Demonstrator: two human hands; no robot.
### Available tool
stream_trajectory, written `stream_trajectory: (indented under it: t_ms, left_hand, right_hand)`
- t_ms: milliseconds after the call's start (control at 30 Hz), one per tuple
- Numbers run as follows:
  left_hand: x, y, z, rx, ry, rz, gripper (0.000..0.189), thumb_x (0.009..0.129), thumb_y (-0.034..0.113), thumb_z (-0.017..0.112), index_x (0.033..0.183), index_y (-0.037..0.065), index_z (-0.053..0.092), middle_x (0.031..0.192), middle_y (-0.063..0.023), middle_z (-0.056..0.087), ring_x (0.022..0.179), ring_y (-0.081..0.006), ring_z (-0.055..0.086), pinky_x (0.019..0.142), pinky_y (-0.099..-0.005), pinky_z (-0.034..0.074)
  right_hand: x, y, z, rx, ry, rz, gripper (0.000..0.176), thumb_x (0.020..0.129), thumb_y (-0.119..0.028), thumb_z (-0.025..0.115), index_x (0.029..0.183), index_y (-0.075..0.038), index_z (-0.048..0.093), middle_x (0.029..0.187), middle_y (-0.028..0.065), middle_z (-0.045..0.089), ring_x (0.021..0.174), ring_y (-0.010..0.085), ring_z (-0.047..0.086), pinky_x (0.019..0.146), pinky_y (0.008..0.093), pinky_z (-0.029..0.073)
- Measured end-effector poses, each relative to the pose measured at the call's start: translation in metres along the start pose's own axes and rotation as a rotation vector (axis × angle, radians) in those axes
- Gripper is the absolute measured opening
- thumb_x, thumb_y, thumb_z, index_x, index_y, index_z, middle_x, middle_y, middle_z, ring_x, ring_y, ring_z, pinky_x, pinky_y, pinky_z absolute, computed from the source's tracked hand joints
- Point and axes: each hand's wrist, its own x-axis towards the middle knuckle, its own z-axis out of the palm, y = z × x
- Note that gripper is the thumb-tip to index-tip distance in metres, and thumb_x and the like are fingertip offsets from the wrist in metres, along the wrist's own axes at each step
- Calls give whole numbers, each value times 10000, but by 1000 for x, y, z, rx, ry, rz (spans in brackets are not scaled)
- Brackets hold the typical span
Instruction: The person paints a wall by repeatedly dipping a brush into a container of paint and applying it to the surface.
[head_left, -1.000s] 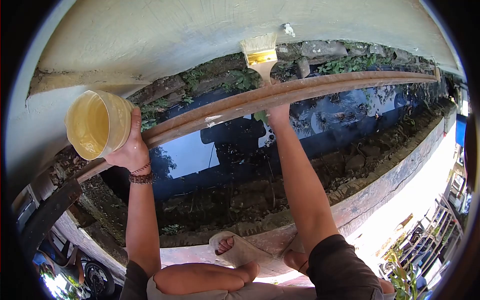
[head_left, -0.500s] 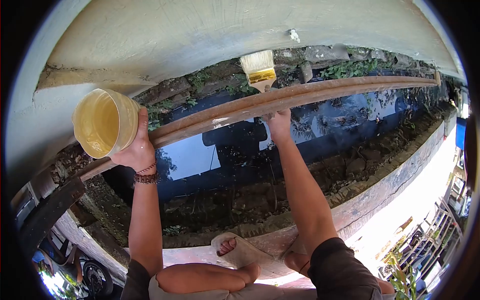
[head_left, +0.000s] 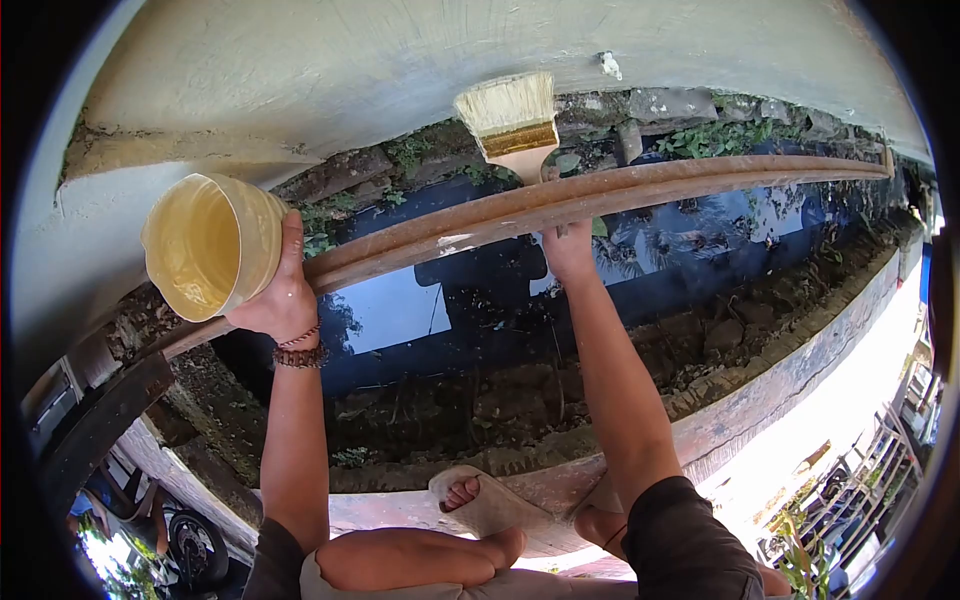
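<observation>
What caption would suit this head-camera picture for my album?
Reaching over a water-filled ditch, the right hand holds a paintbrush to a pale wall while the left hand grips a yellowish tub.

Tub (head_left: 205, 255) left of brush (head_left: 510, 120).

yellow tub (head_left: 210, 245), rusty-brown pipe (head_left: 620, 190), cream bristles (head_left: 505, 102)

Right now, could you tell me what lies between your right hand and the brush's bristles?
Head view: a rusty brown pipe crosses between right hand and pale wooden-handled brush.
</observation>
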Motion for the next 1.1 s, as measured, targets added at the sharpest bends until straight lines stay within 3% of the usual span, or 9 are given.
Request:
stream_trajectory:
  t_ms: [133, 300, 367, 500, 600, 700, 833, 900, 1100]
  left_hand:
    - [0, -6, -4, 152, -45, 19, 530, 638, 92, 887, 1074, -50, 620, 1040, -116, 684, 905, -215, 642, 858, -345, 498]
    - [2, 3, 2, 22, 39, 24, 530, 627, 107, 899, 1054, -48, 628, 1031, -109, 687, 911, -214, 640, 845, -347, 499]
    - [2, -4, 1, 72, 24, 20, 523, 627, 105, 898, 1048, -49, 629, 1027, -109, 688, 908, -216, 640, 842, -347, 499]
    - [-1, -7, -2, 87, -4, 8, 512, 625, 104, 899, 1035, -51, 633, 1018, -109, 690, 892, -222, 641, 833, -347, 501]
    - [2, -7, -2, 122, -15, 77, 516, 616, 113, 906, 1026, -48, 637, 1011, -111, 692, 877, -224, 642, 818, -350, 505]
    - [2, 2, 1, 68, -6, 50, 499, 619, 112, 903, 1013, -45, 642, 997, -113, 696, 856, -228, 645, 810, -354, 508]
    - [-2, -6, -5, 161, -21, 34, 458, 633, 91, 890, 998, -47, 650, 982, -111, 700, 846, -224, 649, 812, -353, 509]
    - [2, 0, -1, 170, -23, 96, 439, 639, 82, 883, 991, -47, 653, 973, -110, 703, 839, -220, 652, 812, -351, 510]
    - [2, 3, 0, 140, -13, 75, 453, 638, 90, 885, 1004, -44, 652, 972, -108, 705, 844, -221, 652, 803, -348, 512]
  right_hand:
    - [50, -1, 1, 457, -263, 505, 373, 931, -217, 638, 1227, -6, 553, 1052, 44, 599, 958, 147, 537, 817, 335, 467]
    - [1, 3, -11, 129, -69, 374, 340, 965, -241, 588, 1228, -27, 562, 1036, 40, 595, 933, 130, 537, 793, 299, 466]
    - [-4, -1, -12, 385, -124, 401, 293, 917, -170, 640, 1173, -33, 604, 1007, -16, 601, 857, 53, 562, 738, 204, 457]
    - [30, 0, 10, 679, -181, 477, 265, 921, -184, 639, 1145, -45, 617, 910, -32, 594, 808, 51, 557, 679, 209, 449]
    - [16, 60, 11, 37, -93, 361, 274, 940, -276, 623, 1104, -60, 577, 849, -21, 553, 710, 67, 490, 625, 229, 413]
    - [-18, 19, -5, 416, 31, 601, 224, 920, -106, 623, 1121, -8, 604, 952, 3, 636, 796, 75, 570, 651, 211, 455]
    - [1, 1, 7, 412, 86, 410, 257, 910, -126, 652, 1138, -10, 620, 948, 20, 659, 763, 72, 566, 627, 212, 454]
    - [43, -15, 15, 645, -244, 400, 307, 899, -175, 682, 1157, -20, 621, 941, 17, 651, 758, 65, 560, 616, 204, 445]
    - [29, 27, 11, 398, -168, 432, 194, 926, -188, 641, 1081, -75, 615, 893, 13, 618, 750, 80, 548, 616, 211, 431]
